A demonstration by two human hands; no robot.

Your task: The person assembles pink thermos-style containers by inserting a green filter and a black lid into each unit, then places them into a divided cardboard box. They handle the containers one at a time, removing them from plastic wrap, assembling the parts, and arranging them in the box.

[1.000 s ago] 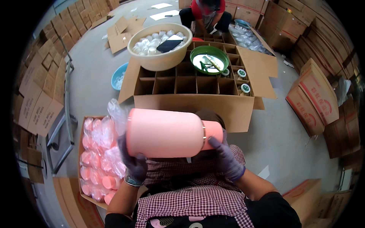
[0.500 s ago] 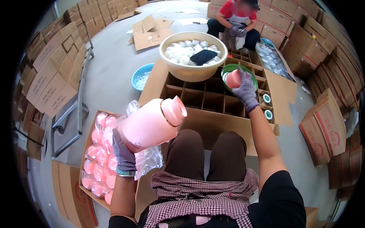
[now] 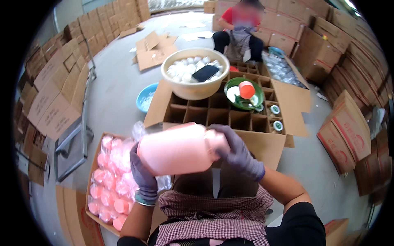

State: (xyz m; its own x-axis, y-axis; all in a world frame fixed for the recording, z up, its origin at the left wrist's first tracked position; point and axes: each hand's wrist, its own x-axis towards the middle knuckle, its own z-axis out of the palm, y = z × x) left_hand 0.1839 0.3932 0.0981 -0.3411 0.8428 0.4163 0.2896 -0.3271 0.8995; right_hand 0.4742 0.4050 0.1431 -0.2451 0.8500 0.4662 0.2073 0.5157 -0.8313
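A large pink bottle (image 3: 174,151) lies almost sideways above my lap, its neck to the right. My left hand (image 3: 143,172), in a grey glove, is closed round its base end. My gloved right hand (image 3: 240,155) is closed over the neck, with its fingers round the pink stopper (image 3: 216,142); motion blurs this a little. Beyond the hands, an orange-pink cup (image 3: 246,89) sits in a green bowl (image 3: 256,107) on a divided carton (image 3: 209,110).
A cream basin (image 3: 195,91) of white caps, with a black phone (image 3: 206,73) on top, rests on the carton. Wrapped pink bottles fill a box (image 3: 98,213) at left. A blue basin (image 3: 141,100) and a metal trolley (image 3: 84,143) stand beyond. A person (image 3: 240,28) sits opposite.
My right hand has left the pink cup in the green bowl and come back to the bottle's neck. The bottle has tipped closer to level and shifted slightly right.
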